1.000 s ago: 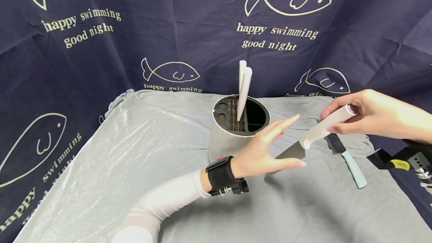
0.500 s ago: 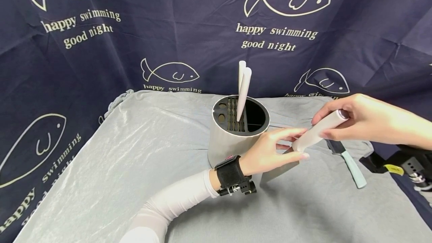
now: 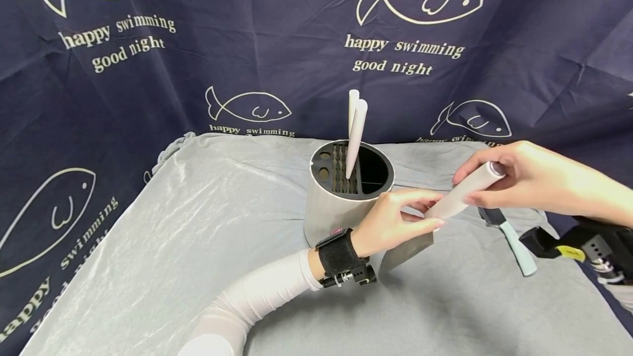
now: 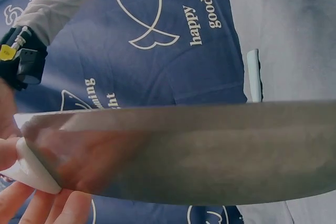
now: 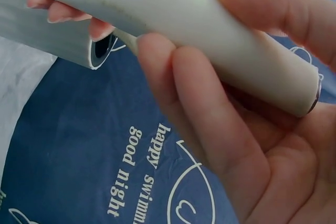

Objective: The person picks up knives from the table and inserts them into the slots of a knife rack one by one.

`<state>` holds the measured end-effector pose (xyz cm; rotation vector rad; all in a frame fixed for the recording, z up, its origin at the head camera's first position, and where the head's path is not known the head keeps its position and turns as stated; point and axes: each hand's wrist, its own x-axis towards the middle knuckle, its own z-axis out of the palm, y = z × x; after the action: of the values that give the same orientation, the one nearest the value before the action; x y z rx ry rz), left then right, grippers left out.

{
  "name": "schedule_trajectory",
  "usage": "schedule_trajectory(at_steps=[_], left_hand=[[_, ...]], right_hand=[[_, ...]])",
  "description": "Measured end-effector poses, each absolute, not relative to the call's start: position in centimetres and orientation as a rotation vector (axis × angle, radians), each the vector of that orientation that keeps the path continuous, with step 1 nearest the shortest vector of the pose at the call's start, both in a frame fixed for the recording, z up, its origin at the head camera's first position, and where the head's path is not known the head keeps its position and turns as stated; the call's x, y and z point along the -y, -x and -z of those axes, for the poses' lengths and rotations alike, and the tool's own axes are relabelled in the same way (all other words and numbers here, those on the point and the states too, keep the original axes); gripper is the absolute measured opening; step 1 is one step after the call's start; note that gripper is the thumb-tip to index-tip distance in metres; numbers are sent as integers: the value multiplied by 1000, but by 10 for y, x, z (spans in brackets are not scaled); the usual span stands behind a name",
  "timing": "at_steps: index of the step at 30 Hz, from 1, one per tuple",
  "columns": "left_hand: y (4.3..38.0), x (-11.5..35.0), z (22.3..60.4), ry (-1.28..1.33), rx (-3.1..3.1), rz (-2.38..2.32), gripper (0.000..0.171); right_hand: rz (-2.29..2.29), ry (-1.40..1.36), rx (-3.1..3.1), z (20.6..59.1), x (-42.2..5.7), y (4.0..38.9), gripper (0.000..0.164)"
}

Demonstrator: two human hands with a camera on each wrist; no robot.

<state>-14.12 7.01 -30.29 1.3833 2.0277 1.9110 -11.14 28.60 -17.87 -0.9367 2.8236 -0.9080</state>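
Observation:
A broad-bladed kitchen knife with a white handle point(image 3: 457, 198) is held between both hands above the grey cloth. My right hand point(image 3: 526, 177) grips the rear part of the handle, thumb on one side and fingers on the other. With thumb and fingers, my left hand point(image 3: 388, 223) pinches the handle where it meets the blade. The wide steel blade point(image 4: 199, 153) fills the left wrist view; in the head view it slants down to the left, partly behind the left hand. Just behind that hand stands a white oval knife block point(image 3: 326, 210) with a black slotted top.
Two white handles point(image 3: 356, 139) stick up from the block's slots; its right compartment is open. A knife with a pale teal handle point(image 3: 518, 249) and dark blade lies on the grey cloth point(image 3: 207, 224) at right. A navy printed curtain point(image 3: 277, 32) hangs behind.
The left hand has gone from spread fingers beside the knife to pinching its handle near the blade. The right hand has brought the knife slightly left and down. The block has stayed put.

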Motion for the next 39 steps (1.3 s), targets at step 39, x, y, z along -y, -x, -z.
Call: schedule_trajectory(at_steps=[39], left_hand=[[129, -55, 306, -1357, -2081, -1971, 46]], right_hand=[[2386, 861, -2341, 265, -252, 74, 52]])
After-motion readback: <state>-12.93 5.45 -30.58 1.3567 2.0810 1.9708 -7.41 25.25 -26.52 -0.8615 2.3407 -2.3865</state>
